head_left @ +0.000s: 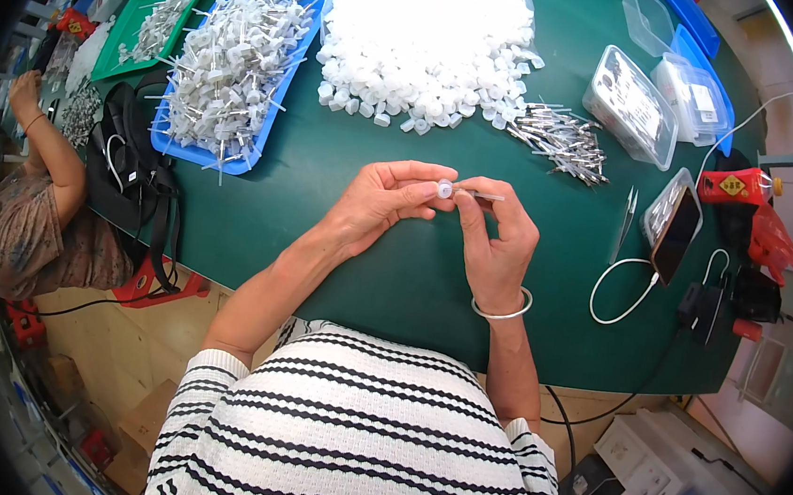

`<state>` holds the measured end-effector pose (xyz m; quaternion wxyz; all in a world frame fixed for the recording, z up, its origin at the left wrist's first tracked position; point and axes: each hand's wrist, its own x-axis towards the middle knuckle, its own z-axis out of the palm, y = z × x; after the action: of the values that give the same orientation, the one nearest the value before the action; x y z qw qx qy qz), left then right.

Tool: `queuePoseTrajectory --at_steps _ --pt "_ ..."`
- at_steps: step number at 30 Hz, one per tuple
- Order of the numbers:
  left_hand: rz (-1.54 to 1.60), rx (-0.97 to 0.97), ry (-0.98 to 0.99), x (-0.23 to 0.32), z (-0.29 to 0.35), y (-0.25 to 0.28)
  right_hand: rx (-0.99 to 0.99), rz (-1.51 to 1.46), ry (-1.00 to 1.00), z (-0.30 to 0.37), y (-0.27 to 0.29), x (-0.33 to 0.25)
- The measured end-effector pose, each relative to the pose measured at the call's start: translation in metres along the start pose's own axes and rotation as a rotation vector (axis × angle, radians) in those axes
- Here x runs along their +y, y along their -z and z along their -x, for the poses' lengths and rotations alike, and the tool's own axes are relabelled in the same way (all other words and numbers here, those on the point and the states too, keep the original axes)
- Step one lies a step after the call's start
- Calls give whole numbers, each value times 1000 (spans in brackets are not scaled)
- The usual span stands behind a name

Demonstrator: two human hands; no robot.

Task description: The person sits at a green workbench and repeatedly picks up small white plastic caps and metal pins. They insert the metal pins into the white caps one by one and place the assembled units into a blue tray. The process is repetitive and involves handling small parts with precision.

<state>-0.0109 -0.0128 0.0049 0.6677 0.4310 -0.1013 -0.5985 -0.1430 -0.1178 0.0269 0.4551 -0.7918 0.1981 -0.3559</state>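
Observation:
Between the thumb and fingers of my left hand (381,204) is a small white plastic cap (444,189). My right hand (499,238), with a bracelet at the wrist, pinches a thin metal pin (484,196) close beside the cap; whether its tip is inside the cap I cannot tell. Beyond my hands lies a large heap of white caps (423,52) on a clear plastic bag. A pile of metal pins (561,141) lies to its right. The blue tray (234,163) on the left is heaped with caps that have pins in them.
A green tray (111,58) of metal parts stands far left, near a black backpack (135,163). Tweezers (626,225), a phone (675,242) on a charging cable, and clear plastic boxes (630,108) are on the right. Another person (51,208) sits at the left.

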Motion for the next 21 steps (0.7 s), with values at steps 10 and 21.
queuePoseTrajectory --at_steps 10,21 --pt "-32 6 5 0 -1 1 -21 -6 -14 -1 2 2" --pt "-94 0 -10 0 0 0 -43 -9 -23 -2 4 -1"
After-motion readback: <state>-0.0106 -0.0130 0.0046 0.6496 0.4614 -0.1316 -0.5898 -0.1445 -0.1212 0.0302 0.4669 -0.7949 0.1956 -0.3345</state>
